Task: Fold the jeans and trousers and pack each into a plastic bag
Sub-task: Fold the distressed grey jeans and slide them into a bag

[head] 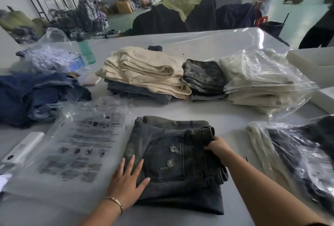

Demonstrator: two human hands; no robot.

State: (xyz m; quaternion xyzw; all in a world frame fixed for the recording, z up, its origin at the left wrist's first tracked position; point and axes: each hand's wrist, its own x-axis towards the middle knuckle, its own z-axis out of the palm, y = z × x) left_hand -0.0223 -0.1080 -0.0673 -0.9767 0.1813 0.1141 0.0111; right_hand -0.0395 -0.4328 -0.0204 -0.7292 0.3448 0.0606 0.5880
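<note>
**Folded black jeans at hand, bags alongside**

Item one: the folded black jeans point(173, 162) lie on the grey surface point(226, 115) directly in front of you, back pocket up, with two frayed rips showing. Your left hand point(126, 186) lies flat on their near left corner, fingers point(131, 164) straight and spread, a bracelet point(113, 203) on the wrist. Your right hand point(217, 149) grips the waistband edge on the right side, fingers curled into the fabric.

Item two: a stack of printed plastic bags point(75, 149) lies flat just left of the jeans, touching their edge.

Item three: beyond, a pile of cream trousers point(144, 74) over denim, beside a camouflage pair point(204, 76).

Item four: bagged cream trousers point(260, 81) at far right; more bagged garments point(296, 157) nearer, right.

Item five: loose blue jeans point(36, 95) heaped at left.
</note>
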